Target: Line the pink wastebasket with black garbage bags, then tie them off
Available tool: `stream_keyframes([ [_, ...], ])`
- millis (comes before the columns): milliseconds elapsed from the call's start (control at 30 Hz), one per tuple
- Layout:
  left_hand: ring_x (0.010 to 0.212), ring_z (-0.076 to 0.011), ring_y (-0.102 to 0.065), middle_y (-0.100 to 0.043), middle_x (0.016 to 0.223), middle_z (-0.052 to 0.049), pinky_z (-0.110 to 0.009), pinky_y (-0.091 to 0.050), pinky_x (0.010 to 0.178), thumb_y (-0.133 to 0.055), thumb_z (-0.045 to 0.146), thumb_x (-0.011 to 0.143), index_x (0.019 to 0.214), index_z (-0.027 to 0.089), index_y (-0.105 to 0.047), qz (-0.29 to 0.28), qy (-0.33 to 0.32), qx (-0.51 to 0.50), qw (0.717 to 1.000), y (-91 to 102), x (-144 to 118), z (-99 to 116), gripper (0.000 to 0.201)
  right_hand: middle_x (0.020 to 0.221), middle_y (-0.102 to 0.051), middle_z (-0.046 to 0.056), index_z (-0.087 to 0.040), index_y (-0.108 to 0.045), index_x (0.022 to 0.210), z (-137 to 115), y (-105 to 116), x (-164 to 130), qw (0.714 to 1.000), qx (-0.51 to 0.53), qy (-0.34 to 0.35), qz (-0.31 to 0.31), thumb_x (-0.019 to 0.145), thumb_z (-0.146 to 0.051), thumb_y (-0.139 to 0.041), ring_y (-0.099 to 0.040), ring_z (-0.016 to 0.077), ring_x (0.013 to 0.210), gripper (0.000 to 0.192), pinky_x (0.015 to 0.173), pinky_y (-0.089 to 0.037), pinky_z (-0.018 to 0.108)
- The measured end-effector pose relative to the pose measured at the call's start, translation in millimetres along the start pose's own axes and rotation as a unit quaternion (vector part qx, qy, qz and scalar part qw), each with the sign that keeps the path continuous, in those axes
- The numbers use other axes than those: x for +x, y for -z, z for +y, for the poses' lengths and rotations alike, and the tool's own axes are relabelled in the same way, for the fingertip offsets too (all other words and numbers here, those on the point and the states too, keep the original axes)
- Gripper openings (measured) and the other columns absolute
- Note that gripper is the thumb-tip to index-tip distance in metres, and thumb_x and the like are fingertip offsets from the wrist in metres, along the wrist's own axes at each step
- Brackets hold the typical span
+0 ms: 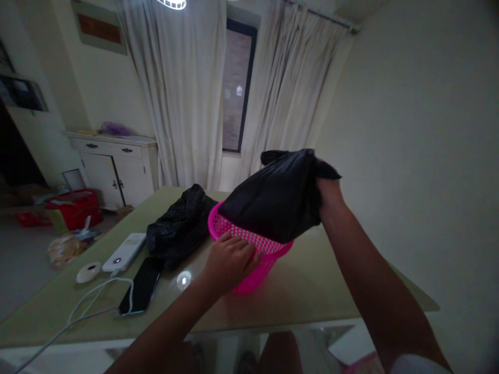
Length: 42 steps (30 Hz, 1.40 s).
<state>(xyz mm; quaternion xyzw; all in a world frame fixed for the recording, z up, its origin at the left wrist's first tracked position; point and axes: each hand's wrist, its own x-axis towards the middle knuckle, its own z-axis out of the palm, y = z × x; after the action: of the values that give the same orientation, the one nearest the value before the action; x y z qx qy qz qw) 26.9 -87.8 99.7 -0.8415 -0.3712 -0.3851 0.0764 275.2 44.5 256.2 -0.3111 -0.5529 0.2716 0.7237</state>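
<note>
A pink mesh basket (249, 259) stands tilted on the greenish table (312, 291). My left hand (231, 259) rests flat against its near side, steadying it. A black plastic bag (273, 200) bulges out of the basket's mouth. My right hand (326, 193) grips the bag's upper right edge, held above the basket's rim. A second crumpled black bag (180, 226) lies on the table just left of the basket.
Left on the table lie a dark phone (142, 284), a white power bank (125, 251) with a white cable (83, 306), and a small white disc (89, 271). A white cabinet (115, 169), red boxes (74, 208) and curtains (187, 93) stand behind.
</note>
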Motion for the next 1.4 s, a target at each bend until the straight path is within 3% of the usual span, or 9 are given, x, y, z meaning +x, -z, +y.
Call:
stream_keyframes([
  [200,0.096,-0.0274,-0.069,-0.073,0.097,-0.012,-0.042,-0.054,0.089,-0.047,0.028,0.108,0.109,0.021,-0.066,0.36,0.114,-0.008,0.926,-3.7,-28,-59,0.02,0.094,-0.079,-0.004,-0.034,-0.069,0.082,-37,96,37,0.918,-0.061,0.326,0.218,0.095,-0.049,-0.078,-0.074,0.0216,0.101,0.021,0.099,-0.056,0.045],
  [267,0.095,-0.0287,-0.069,-0.073,0.1,-0.014,-0.045,-0.054,0.093,-0.041,0.032,0.108,0.111,0.018,-0.066,0.313,0.279,0.054,0.906,-7.6,-40,-96,0.029,0.106,-0.075,0.0,-0.034,-0.069,0.094,-42,115,29,0.883,-0.133,0.379,0.244,0.099,-0.058,-0.073,-0.071,0.0249,0.109,0.025,0.107,-0.052,0.052],
  [333,0.11,-0.0365,-0.07,-0.074,0.119,-0.022,-0.053,-0.053,0.099,-0.044,0.034,0.104,0.123,0.012,-0.07,0.101,0.372,0.122,0.914,-13.6,-55,-128,0.039,0.112,-0.068,0.009,-0.025,-0.067,0.109,-35,125,12,0.858,-0.213,0.395,0.249,0.105,-0.06,-0.065,-0.066,0.027,0.109,0.035,0.107,-0.05,0.056],
  [500,0.142,-0.0469,-0.059,-0.069,0.147,-0.028,-0.066,-0.04,0.115,-0.062,0.028,0.093,0.135,0.012,-0.074,-0.213,0.392,0.227,0.865,-27.2,-84,-164,0.046,0.112,-0.064,0.02,-0.015,-0.062,0.118,41,141,-36,0.839,-0.402,0.314,0.189,0.111,-0.061,-0.048,-0.058,0.0307,0.109,0.049,0.101,-0.047,0.052],
  [600,0.123,-0.0421,-0.072,-0.08,0.122,-0.023,-0.062,-0.044,0.111,-0.042,0.025,0.104,0.117,0.015,-0.079,-0.193,0.413,0.22,0.862,-21.2,-79,-173,0.04,0.105,-0.064,0.017,-0.019,-0.061,0.11,99,158,-71,0.842,-0.453,0.262,0.134,0.109,-0.064,-0.043,-0.059,0.0307,0.104,0.048,0.097,-0.049,0.05],
  [767,0.108,-0.0383,-0.075,-0.08,0.11,-0.02,-0.048,-0.057,0.092,-0.04,0.042,0.106,0.112,0.017,-0.075,0.104,0.539,0.09,0.831,18.5,-44,-196,0.043,0.101,-0.068,0.013,-0.02,-0.063,0.107,167,194,-148,0.845,-0.493,0.196,0.076,0.106,-0.053,-0.049,-0.063,0.0313,0.1,0.035,0.094,-0.053,0.05],
  [933,0.088,-0.0243,-0.064,-0.066,0.088,-0.004,-0.038,-0.052,0.082,-0.047,0.035,0.106,0.093,0.022,-0.061,0.346,0.431,0.04,0.832,67.6,-9,-198,0.023,0.107,-0.071,0.013,-0.021,-0.067,0.117,183,220,-194,0.828,-0.525,0.196,-0.039,0.102,-0.042,-0.057,-0.067,0.0319,0.102,0.028,0.093,-0.056,0.051],
  [1100,0.073,-0.0138,-0.049,-0.049,0.077,0.005,-0.033,-0.038,0.067,-0.051,0.043,0.112,0.087,0.023,-0.053,0.429,0.226,0.025,0.874,107.1,37,-168,0.032,0.109,-0.071,0.012,-0.02,-0.067,0.122,146,198,-178,0.827,-0.511,0.232,-0.037,0.105,-0.043,-0.058,-0.067,0.0312,0.105,0.03,0.096,-0.056,0.052],
  [1400,0.073,-0.0131,-0.058,-0.061,0.082,0.002,-0.03,-0.046,0.07,-0.045,0.053,0.116,0.1,0.022,-0.064,0.266,-0.122,-0.158,0.943,114.3,131,-49,0.041,0.129,-0.07,0.012,-0.023,-0.06,0.145,61,55,-129,0.929,-0.295,0.225,-0.009,0.098,-0.041,-0.077,-0.071,0.0229,0.098,0.053,0.094,-0.062,0.046],
])
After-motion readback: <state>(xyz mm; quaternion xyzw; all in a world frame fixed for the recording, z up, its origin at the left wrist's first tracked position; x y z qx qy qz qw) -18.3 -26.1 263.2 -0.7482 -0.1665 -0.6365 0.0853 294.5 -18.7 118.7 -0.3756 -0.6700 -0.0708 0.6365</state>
